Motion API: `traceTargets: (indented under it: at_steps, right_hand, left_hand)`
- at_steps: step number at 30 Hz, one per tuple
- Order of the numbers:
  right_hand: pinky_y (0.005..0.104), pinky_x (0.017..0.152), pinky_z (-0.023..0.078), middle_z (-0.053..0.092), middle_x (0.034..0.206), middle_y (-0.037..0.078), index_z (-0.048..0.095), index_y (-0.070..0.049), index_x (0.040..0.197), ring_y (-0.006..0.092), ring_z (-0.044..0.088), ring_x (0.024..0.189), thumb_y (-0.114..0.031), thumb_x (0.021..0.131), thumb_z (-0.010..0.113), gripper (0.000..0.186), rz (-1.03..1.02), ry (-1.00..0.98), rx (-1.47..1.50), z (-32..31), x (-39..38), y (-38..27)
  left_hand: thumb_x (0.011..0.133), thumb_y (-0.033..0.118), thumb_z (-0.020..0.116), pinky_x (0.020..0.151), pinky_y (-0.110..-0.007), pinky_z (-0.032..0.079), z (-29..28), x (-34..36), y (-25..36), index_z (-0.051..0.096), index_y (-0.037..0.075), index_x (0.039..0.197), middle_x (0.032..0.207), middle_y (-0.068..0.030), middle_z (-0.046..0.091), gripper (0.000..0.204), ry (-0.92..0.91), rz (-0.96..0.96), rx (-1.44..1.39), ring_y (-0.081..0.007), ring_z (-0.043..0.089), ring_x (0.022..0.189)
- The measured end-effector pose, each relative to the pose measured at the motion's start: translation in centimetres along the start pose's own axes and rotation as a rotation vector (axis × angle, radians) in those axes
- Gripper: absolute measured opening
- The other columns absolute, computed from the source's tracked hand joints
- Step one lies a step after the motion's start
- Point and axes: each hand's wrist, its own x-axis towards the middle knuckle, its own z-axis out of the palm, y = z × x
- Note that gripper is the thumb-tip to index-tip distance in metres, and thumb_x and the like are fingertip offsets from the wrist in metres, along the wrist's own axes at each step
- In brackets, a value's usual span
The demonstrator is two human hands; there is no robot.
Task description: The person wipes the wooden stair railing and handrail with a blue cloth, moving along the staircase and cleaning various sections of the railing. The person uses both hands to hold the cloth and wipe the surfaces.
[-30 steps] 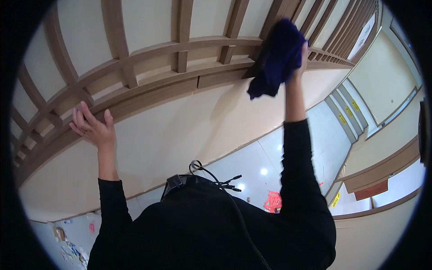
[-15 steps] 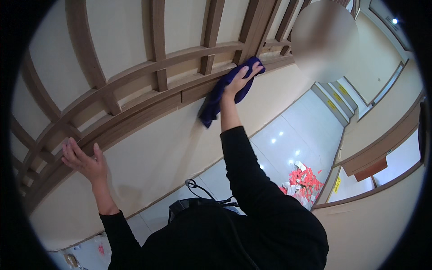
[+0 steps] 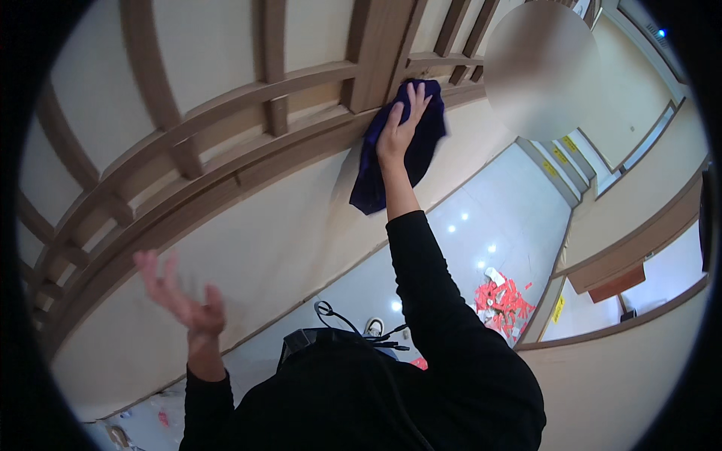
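A cream wall (image 3: 301,207) is topped by a brown lattice (image 3: 226,103); below, a pale floor (image 3: 504,203) is seen, on which red scraps (image 3: 508,302) are heaped. A purple cloth (image 3: 429,135) is laid over the lattice's lower edge and draped down the wall. It is covered by the right hand (image 3: 399,134), fingers extended. The left hand (image 3: 188,302), blurred, is held well apart near the wall, fingers loosely parted.
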Motion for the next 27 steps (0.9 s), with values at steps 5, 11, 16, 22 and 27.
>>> traceTargets:
  at_steps: [5,11,16,22,27]
  right_hand:
    - [0.0449,0.117,0.011,0.029,0.152,0.016,0.045,-0.004,0.137,0.0381,0.016,0.144,-0.027,0.101,0.044,0.043,0.063,0.059,0.004,-3.2,5.1,8.3]
    - [0.0468,0.116,0.013,0.039,0.144,0.018,0.047,-0.001,0.133,0.0386,0.023,0.140,-0.018,0.095,0.049,0.041,-0.099,-0.085,0.032,-3.7,4.6,7.7]
    - [0.0465,0.115,0.017,0.037,0.147,0.012,0.045,-0.010,0.138,0.0393,0.022,0.141,-0.015,0.087,0.059,0.053,-0.226,-0.478,0.077,-7.4,6.1,10.4]
    - [0.0454,0.117,0.008,0.011,0.158,0.017,0.027,-0.008,0.150,0.0385,0.011,0.145,-0.013,0.092,0.055,0.065,0.080,-0.154,-0.044,-8.0,6.1,17.1]
    - [0.0503,0.116,0.008,0.005,0.158,0.023,0.023,-0.006,0.150,0.0467,0.004,0.143,-0.018,0.088,0.059,0.073,0.062,-0.387,0.032,-7.1,2.0,15.7]
  left_hand:
    - [0.078,0.023,0.062,0.112,-0.056,0.021,10.6,4.1,9.4,0.053,0.003,0.127,0.143,-0.0193,0.036,0.054,-0.163,0.001,-0.248,-0.0407,0.024,0.140]
    - [0.071,0.013,0.068,0.114,-0.054,0.017,23.9,10.6,17.5,0.053,0.009,0.132,0.148,-0.0126,0.034,0.063,-0.126,0.011,-0.238,-0.0349,0.022,0.142]
    - [0.086,0.032,0.059,0.114,-0.055,0.002,30.5,13.0,18.9,0.041,0.017,0.143,0.155,-0.0106,0.024,0.062,-0.077,-0.125,0.042,-0.0307,0.014,0.146]
    - [0.093,0.055,0.044,0.112,-0.056,-0.001,34.0,12.3,18.0,0.032,0.023,0.149,0.159,-0.0065,0.018,0.066,-0.008,-0.075,0.442,-0.0282,0.012,0.147]
    - [0.092,0.052,0.049,0.111,-0.059,0.001,34.2,12.2,17.4,0.034,0.025,0.148,0.158,-0.0062,0.020,0.065,0.054,-0.086,0.467,-0.0294,0.016,0.146]
